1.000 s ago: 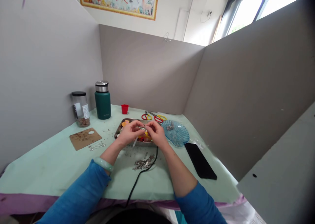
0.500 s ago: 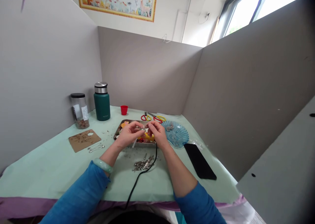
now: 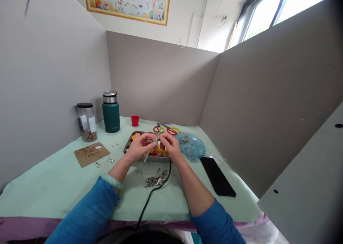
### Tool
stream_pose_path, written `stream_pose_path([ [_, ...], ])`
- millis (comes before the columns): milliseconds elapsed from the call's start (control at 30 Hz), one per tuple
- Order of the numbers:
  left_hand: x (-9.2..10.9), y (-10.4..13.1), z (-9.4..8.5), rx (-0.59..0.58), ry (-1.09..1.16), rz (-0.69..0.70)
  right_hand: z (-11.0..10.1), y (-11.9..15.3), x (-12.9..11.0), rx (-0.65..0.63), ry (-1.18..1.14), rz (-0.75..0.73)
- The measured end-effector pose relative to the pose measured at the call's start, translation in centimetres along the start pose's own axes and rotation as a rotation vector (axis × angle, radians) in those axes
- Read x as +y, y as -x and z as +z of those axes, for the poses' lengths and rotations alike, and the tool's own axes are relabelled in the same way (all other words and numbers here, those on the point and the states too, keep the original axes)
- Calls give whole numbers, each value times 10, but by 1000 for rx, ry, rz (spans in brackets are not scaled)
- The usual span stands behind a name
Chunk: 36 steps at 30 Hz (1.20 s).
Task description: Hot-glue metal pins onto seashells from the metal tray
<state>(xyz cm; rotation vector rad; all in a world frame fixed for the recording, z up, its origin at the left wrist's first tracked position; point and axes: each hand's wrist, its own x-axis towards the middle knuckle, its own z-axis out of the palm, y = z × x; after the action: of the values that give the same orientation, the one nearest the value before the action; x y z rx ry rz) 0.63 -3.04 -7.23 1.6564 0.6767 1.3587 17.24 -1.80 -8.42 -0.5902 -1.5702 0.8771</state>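
Observation:
My left hand [image 3: 141, 146] is pinched on a small shiny metal piece [image 3: 155, 141], too small to name exactly. A narrow white strip [image 3: 146, 156] hangs below its fingers. My right hand [image 3: 169, 144] meets it fingertip to fingertip; thumb and forefinger are closed, and what they hold is hidden. Both hands hover over a metal tray [image 3: 158, 159] of colourful small pieces, yellow and red among them. Nearer to me on the cloth lies a pile of small silvery metal parts [image 3: 155, 180], with a black cord [image 3: 150, 197] running past it.
At right are a blue shell-shaped dish [image 3: 194, 147] and a black flat slab [image 3: 218, 177]. Scissors [image 3: 172, 130] and a red cup [image 3: 135, 121] stand behind. To the left: green flask [image 3: 111, 115], jar [image 3: 87, 124], brown card [image 3: 92, 154], safety pins [image 3: 105, 162]. Grey partitions [image 3: 163, 79] enclose the table.
The view has tilted up very slightly. Both hands stay together over the tray, with only small shifts of the right fingers at the metal piece.

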Motion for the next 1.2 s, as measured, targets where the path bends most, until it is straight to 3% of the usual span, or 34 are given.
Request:
stream_pose_path([
  [733, -5, -1, 1, -12, -10, -47, 3, -5, 18, 74, -29, 8],
  [1200, -1, -3, 3, 96, 32, -147, 7, -3, 20, 122, 117, -29],
])
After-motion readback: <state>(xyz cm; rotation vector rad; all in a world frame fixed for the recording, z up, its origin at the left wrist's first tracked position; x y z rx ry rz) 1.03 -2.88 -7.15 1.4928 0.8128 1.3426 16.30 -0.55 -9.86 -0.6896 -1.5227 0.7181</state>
